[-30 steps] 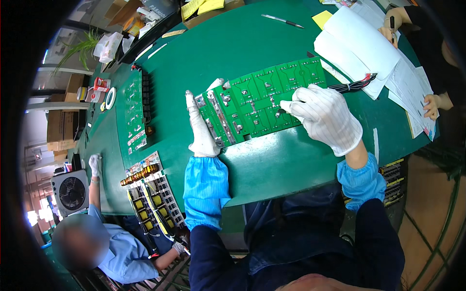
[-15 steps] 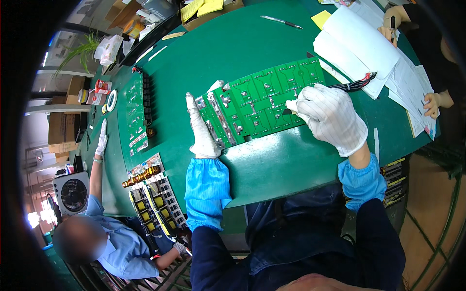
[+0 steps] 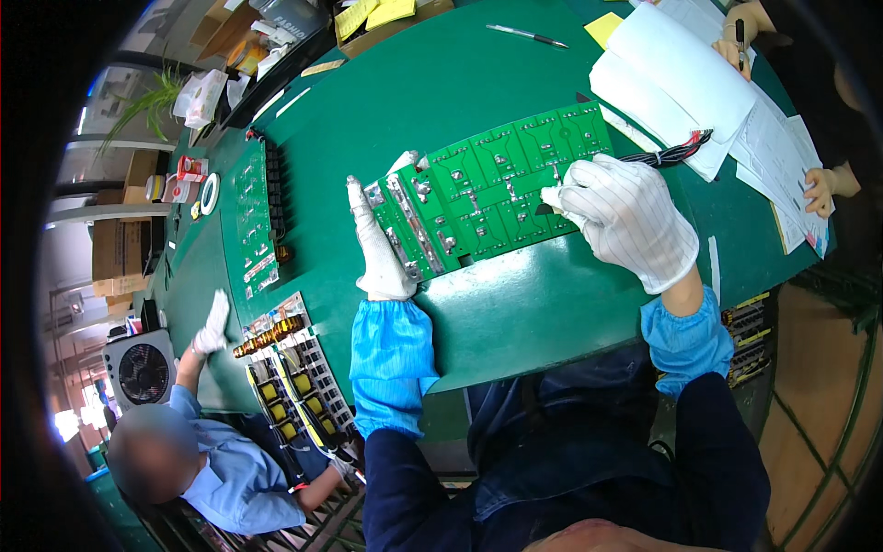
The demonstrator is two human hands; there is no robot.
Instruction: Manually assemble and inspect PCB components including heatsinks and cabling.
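A green circuit board (image 3: 487,189) with silvery solder joints is held at a tilt above the table. My left hand (image 3: 379,244), in a white glove, grips its left end, with some fingers behind the board. My right hand (image 3: 630,216), also gloved, is closed in a pinch over the board's right part. A small dark tip shows by its fingertips, but what they hold is mostly hidden. A bundle of black and red wires (image 3: 676,155) comes out beyond the right hand.
On the green table (image 3: 515,322) lie a pen (image 3: 527,36), white papers (image 3: 671,74) and a second circuit board (image 3: 255,221). A co-worker's gloved hand (image 3: 214,322) is at the left, near a board with yellow parts (image 3: 292,391). Another person writes at the right.
The co-worker's gloved hand at the left has come back from the far table toward their body. My hands and the circuit board hold nearly the same place.
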